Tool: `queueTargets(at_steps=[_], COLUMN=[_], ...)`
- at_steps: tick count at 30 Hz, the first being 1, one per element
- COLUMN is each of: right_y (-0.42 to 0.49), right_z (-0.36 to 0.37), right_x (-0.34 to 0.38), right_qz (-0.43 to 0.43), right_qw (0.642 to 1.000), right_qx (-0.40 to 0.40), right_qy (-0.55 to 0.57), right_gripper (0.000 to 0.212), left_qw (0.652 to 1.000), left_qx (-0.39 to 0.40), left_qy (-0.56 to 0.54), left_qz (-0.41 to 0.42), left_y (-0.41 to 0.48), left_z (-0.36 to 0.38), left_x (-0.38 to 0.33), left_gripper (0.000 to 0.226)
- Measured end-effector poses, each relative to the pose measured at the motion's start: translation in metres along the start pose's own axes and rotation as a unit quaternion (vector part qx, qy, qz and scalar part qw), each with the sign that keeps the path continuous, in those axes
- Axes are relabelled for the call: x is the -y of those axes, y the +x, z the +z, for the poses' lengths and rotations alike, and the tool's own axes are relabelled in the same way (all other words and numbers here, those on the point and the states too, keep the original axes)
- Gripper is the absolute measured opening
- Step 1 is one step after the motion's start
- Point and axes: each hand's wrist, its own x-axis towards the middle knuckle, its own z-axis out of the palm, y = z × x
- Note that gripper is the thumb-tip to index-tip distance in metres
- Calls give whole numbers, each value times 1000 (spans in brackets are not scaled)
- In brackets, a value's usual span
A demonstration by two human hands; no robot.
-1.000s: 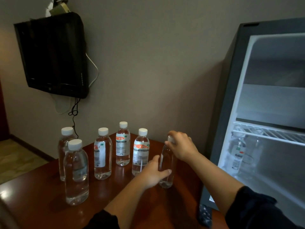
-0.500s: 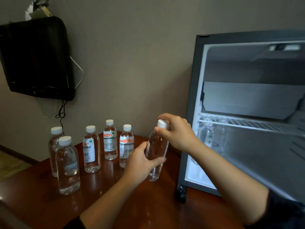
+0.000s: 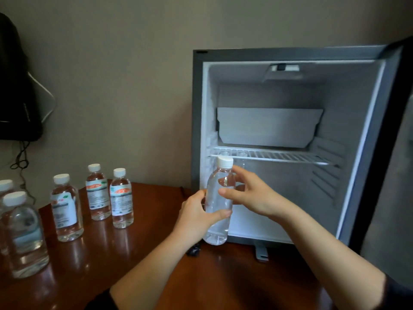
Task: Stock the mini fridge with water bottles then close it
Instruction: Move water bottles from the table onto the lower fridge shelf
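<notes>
A person's left hand [image 3: 196, 218] and right hand [image 3: 252, 193] hold one clear water bottle [image 3: 218, 211] upright at the open mouth of the mini fridge [image 3: 197, 121], just below its wire shelf [image 3: 279, 156]. The left fingers [image 3: 221, 213] wrap the lower body; the right fingers pinch the shoulder under the white cap [image 3: 225, 161]. Full and smooth-walled, it is likely weighty, slippery and soft to a squeeze, and best gripped mid-body. Five more bottles [image 3: 121, 198] stand on the table [image 3: 156, 253] to the fridge's left. Blurred shapes inside the fridge may be bottles; their count cannot be told.
</notes>
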Motion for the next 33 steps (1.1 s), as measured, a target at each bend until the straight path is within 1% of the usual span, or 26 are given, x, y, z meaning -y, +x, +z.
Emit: queueTargets(at_steps=[2,4,7,10,13,16,21,24,25,28,33], right_y=[-3,-4,-1,6,15,25,44,57,62,75,91], right_z=[-9,-16,-22,-22,-22,-22,-23,-24,-24,-26,-30], right_x=[-12,-26,-43,-58,-73,-83,-96,-103,-105,-114,-127], right_qz=[0,5,12,24,45,51,58,67,71,87,102], right_qw=[999,997,992,985,980,977,974,972,971,969,968], right_qx=[-18,-41,-77,-99,-118,-136,-136,-147,-151,-155,-168], right_qy=[-33,-59,-97,-136,-155,-156,-169,-172,-173,-174,-157], right_gripper=[40,35,34,42,42,40,46,46,48,62,68], left_qw=[1000,999,999,998,996,997,998,998,998,997,997], left_qx=[13,25,21,0,-26,-38,-26,-20,-17,-6,9], left_qy=[-16,-25,-31,-23,-23,-30,-22,-22,-21,-12,-2], left_qz=[-4,-8,-31,-62,-76,-64,-50,-57,-61,-74,-78], left_y=[5,11,21,30,35,35,37,44,47,57,70], left_z=[17,34,58,81,94,103,113,117,119,122,128], left_x=[-1,0,6,18,25,28,37,42,43,43,44], left_gripper=[35,40,55,69,66,67,70,69,69,70,68])
